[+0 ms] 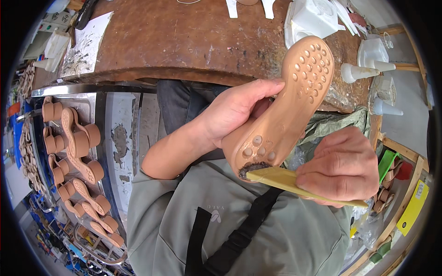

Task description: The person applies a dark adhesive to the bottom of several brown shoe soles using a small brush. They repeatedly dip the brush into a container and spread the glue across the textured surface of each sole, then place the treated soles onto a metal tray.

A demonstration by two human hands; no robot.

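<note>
My left hand (241, 108) is wrapped round a tan shoe sole (299, 99), its thumb lying along the edge near the middle. The sole is tilted, its wide end pointing up and away. Round dimples cover that wide end, and a few larger hollows mark the near heel end, where the surface shines as if wet. In my right hand (343, 168) is a brush (281, 178) with a flat yellow handle, the fingers closed over it. Its dark bristles press on the heel end's near edge.
A stained brown worktable (184, 41) stands ahead, with a white plastic container (315, 20) on it. White nozzle-tipped bottles (359, 72) are at the right. Several tan heeled soles (78, 142) rest on a metal-edged rack at the left. A green sack (338, 124) hangs beyond my right hand.
</note>
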